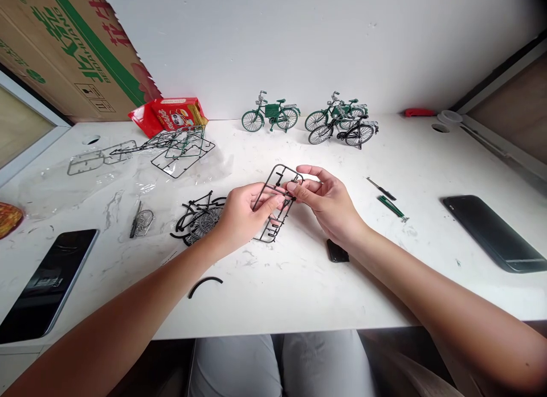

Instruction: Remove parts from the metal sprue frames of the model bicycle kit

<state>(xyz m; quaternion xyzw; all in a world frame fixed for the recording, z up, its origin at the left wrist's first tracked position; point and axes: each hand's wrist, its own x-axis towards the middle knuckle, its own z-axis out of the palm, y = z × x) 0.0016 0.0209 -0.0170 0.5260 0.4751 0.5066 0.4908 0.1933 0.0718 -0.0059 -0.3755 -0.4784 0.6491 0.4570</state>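
Observation:
A black plastic model-kit sprue [272, 236] with small parts on it is held above the table between both hands. My left hand [245, 212] grips its left side, thumb and fingers closed on the frame. At its upper right, my right hand [331, 206] pinches the frame and a small part there. Beneath and beside my left hand lies a pile of black model bicycle parts [200, 217], including spoked wheels, partly hidden by that hand. A curved black strip [205, 283] lies nearer the table's front edge. Close to my right wrist is a small black piece [337, 251].
Assembled model bicycles, one green [270, 113] and one black [344, 134], stand at the back. Used sprues [183, 152] lie by a red packet [175, 115]. A screwdriver [382, 188], green tweezers [392, 207] and a dark phone [496, 232] are to the right; another phone [49, 283] lies left.

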